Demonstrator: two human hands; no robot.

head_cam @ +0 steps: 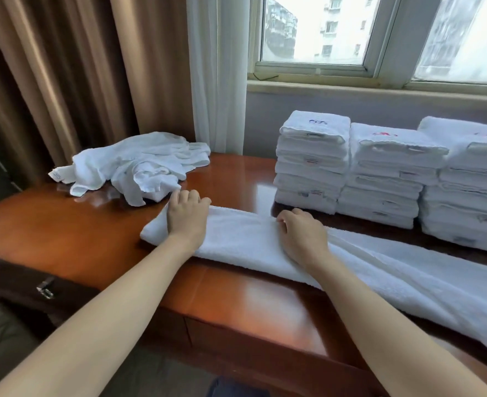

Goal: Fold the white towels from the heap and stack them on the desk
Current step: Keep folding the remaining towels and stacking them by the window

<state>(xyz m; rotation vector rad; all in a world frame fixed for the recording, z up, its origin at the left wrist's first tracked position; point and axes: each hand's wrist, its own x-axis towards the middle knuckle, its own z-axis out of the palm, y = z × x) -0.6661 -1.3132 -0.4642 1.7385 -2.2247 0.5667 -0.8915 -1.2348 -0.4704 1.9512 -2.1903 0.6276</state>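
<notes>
White terry towel, folded lengthwise into a long band, lies across the front of the tabletop; its right end trails off the edge. Left hand sits on the band's left end, grip closed, fingers hooked over the far edge. Right hand is at mid-band, fingers curled, pinching that same edge. Judgement: align both long edges before any crosswise fold, keep the left end pinned, draw slack rightward. Heap back left; folded stacks right.
</notes>
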